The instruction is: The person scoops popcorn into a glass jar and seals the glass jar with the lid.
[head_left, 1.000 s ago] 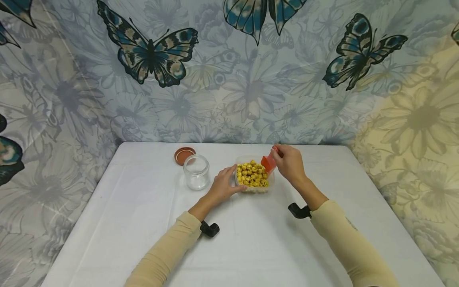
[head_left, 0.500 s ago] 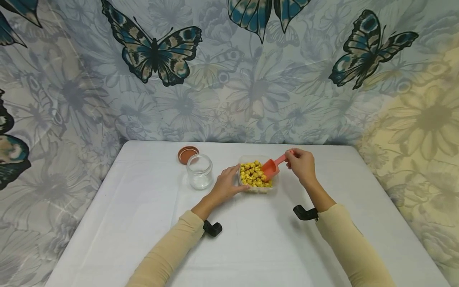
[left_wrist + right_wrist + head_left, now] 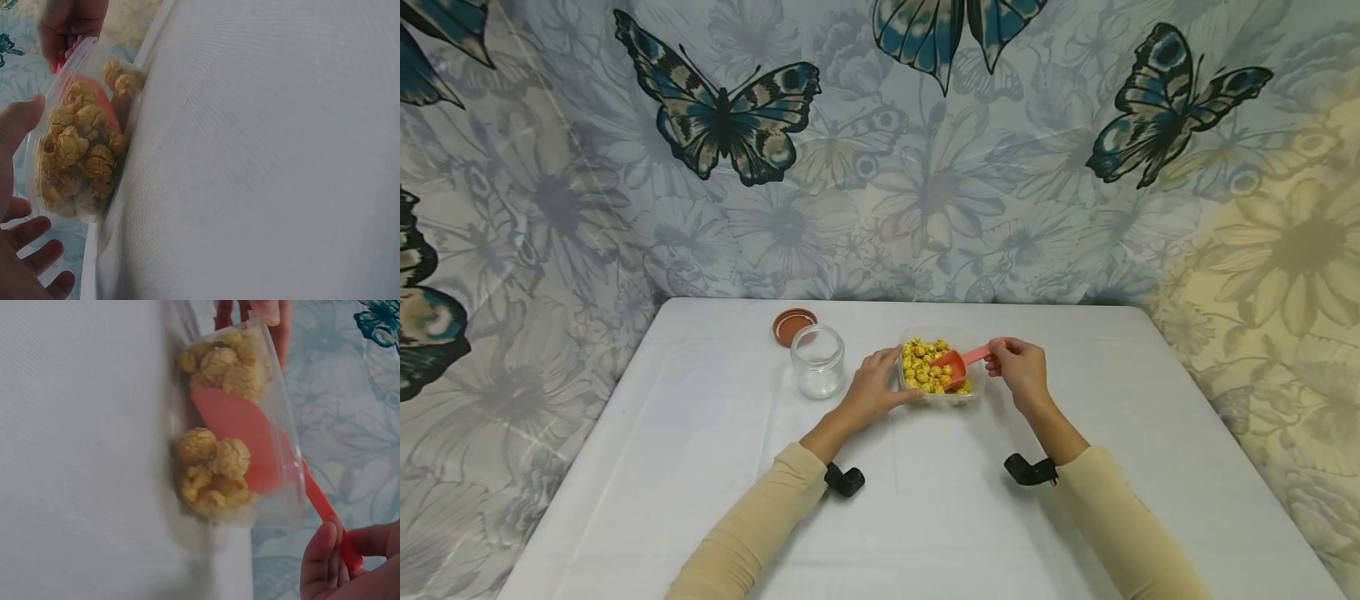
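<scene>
Yellow popcorn (image 3: 916, 365) fills a clear plastic container (image 3: 951, 400) toward the back of the table. My left hand (image 3: 868, 392) holds the container's left side, its thumb at the front and its fingers spread along the left end. In my right hand (image 3: 1022, 373), the thumb and fingers pinch the handle of a coral-red scoop (image 3: 237, 434). The scoop's bowl is down inside the container among the popcorn, and its handle slopes up over the right rim. Through the clear wall in the right wrist view, popcorn shows on both sides of the bowl.
An uncapped clear glass jar (image 3: 817, 367) stands left of my left hand. Just behind it lies a round brown lid (image 3: 793, 326). A white cloth covers the table (image 3: 925, 517), and a butterfly-patterned backdrop (image 3: 940, 208) hangs beyond the back edge.
My right hand first drew back to the right with the scoop, then moved forward and lower, pushing the bowl left into the popcorn. My left hand stays on the container.
</scene>
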Motion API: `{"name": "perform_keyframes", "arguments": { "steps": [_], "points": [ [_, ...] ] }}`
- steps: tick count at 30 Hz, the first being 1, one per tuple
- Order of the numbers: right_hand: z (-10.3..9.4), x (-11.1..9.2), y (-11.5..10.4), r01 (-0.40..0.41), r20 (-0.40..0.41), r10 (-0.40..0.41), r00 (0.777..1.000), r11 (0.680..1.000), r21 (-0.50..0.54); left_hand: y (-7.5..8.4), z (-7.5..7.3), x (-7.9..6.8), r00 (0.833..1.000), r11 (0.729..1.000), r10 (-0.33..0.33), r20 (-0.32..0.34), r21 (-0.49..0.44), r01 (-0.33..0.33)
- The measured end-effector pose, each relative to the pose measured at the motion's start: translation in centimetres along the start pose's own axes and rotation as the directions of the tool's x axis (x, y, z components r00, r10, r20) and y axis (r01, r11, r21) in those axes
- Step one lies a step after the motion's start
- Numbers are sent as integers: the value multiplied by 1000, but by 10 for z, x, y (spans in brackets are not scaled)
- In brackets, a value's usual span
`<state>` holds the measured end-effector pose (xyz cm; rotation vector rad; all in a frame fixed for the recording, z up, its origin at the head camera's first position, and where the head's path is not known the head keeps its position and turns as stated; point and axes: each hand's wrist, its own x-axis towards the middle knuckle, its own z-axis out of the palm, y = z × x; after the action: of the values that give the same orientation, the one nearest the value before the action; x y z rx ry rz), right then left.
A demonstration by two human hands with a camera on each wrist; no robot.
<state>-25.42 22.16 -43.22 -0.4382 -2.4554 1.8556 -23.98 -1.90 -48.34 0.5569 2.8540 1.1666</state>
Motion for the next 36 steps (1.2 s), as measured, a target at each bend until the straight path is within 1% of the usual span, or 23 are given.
{"name": "perform_keyframes", "arguments": {
  "steps": [4, 6, 8, 10, 13, 15, 17, 22, 25, 28, 33, 36],
  "points": [
    [2, -1, 7, -92, -41, 98, 994, 989, 115, -2, 1, 0, 1000, 1000, 16, -9, -18, -16],
    [2, -1, 9, -113, -73, 127, 989, 979, 171, -1, 1, -1, 999, 1000, 27, -17, -6, -27],
    [3, -1, 12, -111, -100, 132, 986, 975, 194, -1, 1, -1, 999, 1000, 29, -17, 1, -29],
    [4, 0, 16, -104, -102, 126, 987, 974, 204, -1, 0, -2, 1000, 1000, 24, -16, 5, -24],
    [7, 0, 19, -87, -56, 99, 993, 979, 182, -2, 0, -1, 1000, 1000, 16, -13, -3, -16],
    [8, 0, 20, -95, -31, 103, 994, 978, 188, -3, 0, -1, 1000, 1000, 18, -15, 3, -18],
    [10, 0, 21, -106, -26, 114, 993, 972, 208, -3, 1, -1, 1000, 1000, 23, -15, 10, -23],
    [12, 0, 20, -157, -48, 180, 983, 939, 307, -3, 1, 0, 1000, 1000, 24, -19, 11, -24],
    [14, -1, 18, -160, -82, 202, 976, 920, 359, -2, 1, 1, 1000, 1000, 22, -20, 6, -22],
    [15, -1, 18, -161, -112, 215, 970, 917, 365, -2, 1, 0, 1000, 1000, 25, -16, 4, -25],
    [17, 1, 19, -190, -87, 230, 969, 924, 331, -3, 2, 0, 999, 1000, 27, -24, 14, -26],
    [17, 1, 19, -206, -75, 245, 967, 917, 342, -4, 2, 0, 999, 1000, 24, -26, 12, -23]
  ]
}}
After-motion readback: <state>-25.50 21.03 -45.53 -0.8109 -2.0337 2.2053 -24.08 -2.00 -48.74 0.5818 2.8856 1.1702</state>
